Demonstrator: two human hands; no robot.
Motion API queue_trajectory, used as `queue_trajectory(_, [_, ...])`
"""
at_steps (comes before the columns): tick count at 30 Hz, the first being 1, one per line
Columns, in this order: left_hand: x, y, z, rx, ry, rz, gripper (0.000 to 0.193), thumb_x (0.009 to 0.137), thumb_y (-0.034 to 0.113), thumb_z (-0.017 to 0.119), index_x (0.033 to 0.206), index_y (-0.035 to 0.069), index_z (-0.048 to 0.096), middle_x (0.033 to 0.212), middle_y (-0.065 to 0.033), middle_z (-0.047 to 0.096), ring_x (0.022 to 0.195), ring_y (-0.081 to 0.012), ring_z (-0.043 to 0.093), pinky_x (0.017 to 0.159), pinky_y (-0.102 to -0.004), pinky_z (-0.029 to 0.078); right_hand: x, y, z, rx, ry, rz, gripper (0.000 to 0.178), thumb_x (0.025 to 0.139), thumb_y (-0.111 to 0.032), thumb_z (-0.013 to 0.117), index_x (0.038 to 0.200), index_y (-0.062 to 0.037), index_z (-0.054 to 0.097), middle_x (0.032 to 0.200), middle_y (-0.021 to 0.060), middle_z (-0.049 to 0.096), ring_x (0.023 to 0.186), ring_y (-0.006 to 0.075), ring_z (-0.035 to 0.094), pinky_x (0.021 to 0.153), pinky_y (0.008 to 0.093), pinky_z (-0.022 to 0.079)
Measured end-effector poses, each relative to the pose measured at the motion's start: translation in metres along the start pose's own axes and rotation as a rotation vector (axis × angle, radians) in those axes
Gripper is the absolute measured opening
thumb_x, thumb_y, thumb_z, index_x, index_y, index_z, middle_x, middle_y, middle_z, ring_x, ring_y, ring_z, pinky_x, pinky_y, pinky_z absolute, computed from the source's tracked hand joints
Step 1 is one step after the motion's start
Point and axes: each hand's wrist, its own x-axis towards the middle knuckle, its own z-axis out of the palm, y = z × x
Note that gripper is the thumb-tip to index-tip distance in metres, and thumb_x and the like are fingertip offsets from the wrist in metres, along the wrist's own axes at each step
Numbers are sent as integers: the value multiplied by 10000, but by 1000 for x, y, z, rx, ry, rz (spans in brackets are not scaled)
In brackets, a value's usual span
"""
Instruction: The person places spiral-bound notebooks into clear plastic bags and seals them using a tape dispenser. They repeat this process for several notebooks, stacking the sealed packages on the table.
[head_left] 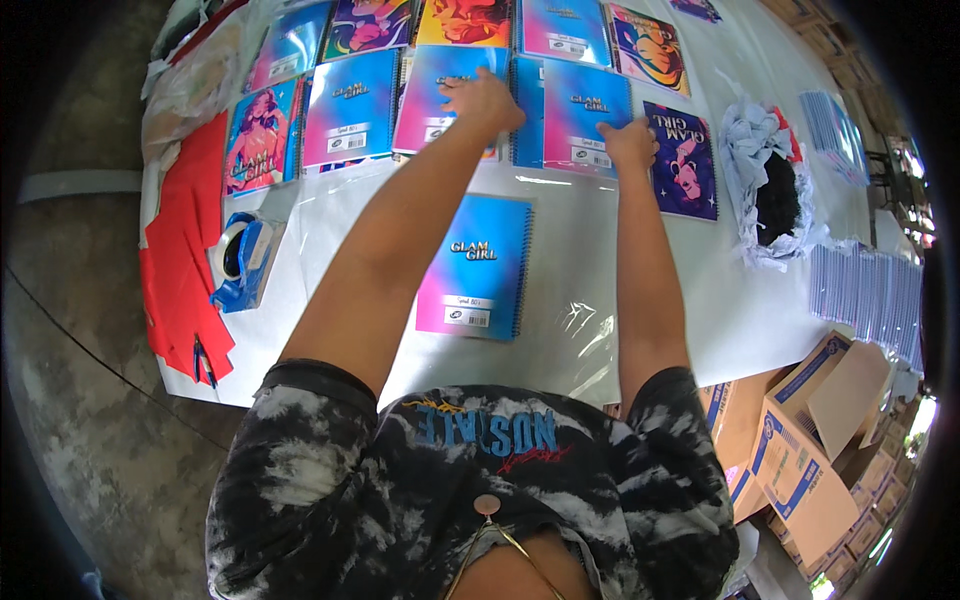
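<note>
My left hand (482, 103) reaches over a blue-and-pink spiral notebook (420, 122) in the front row, its fingers spread on the upper part of the cover. Palm down, my right hand (630, 148) rests at the right edge of another blue-and-pink notebook (575, 115). Its thumb touches that cover, and its bent fingers are apart from the thumb beside a purple notebook (686, 160). Between my forearms a single blue-and-pink notebook (474, 268) lies flat, spiral to the right.
More notebooks (563, 32) form a back row. A blue tape dispenser (246, 260), red sheets (180, 270) and a pen (204, 362) lie left. Right are a paper-wrapped black bundle (778, 205), stacked notebooks (865, 300) and open cardboard boxes (800, 460).
</note>
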Motion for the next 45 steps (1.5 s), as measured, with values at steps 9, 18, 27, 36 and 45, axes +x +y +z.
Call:
queue_trajectory(9, [-110, -121, -104, -1006, 265, 380, 224, 862, 222, 583, 851, 0, 614, 660, -39, 593, 519, -111, 531, 470, -241, 408, 30, 37, -90, 1026, -130, -340, 315, 849, -150, 625, 1102, 9, 524, 990, 73, 593, 860, 132, 543, 786, 247, 420])
queue_trajectory(18, [-231, -201, 37, -167, 125, -15, 389, 761, 456, 666, 770, 71, 606, 588, -105, 614, 568, -285, 624, 536, -380, 487, -138, 15, -143, 1155, -471, -1008, 260, 863, -224, 485, 931, -27, 640, 1052, 133, 632, 1062, 309, 548, 947, 426, 373])
queue_trajectory(27, [-48, -222, -22, -245, 551, 55, 520, 785, 425, 635, 1076, -1, 563, 998, -193, 615, 928, -323, 588, 819, -395, 462, -208, 39, -94, 306, -556, -1063, 332, 722, -45, 627, 1050, -98, 622, 1121, 61, 562, 1025, 267, 514, 871, 396, 407])
queue_trajectory(36, [11, -148, 2, 85, 154, -124, 681, 740, 335, 625, 1235, -44, 351, 1041, -306, 575, 993, -391, 579, 862, -455, 454, -234, 18, -83, 462, -643, -349, 560, 837, -128, 583, 1336, -75, 336, 1139, 213, 420, 984, 389, 505, 804, 436, 450])
queue_trajectory(45, [-154, -166, -68, -808, 352, 73, 321, 827, 320, 638, 773, 6, 601, 558, -65, 559, 493, -103, 493, 468, -283, 399, -230, 23, -74, 510, -654, -224, 540, 829, -93, 581, 1317, -53, 353, 1033, 207, 504, 935, 346, 526, 797, 408, 436])
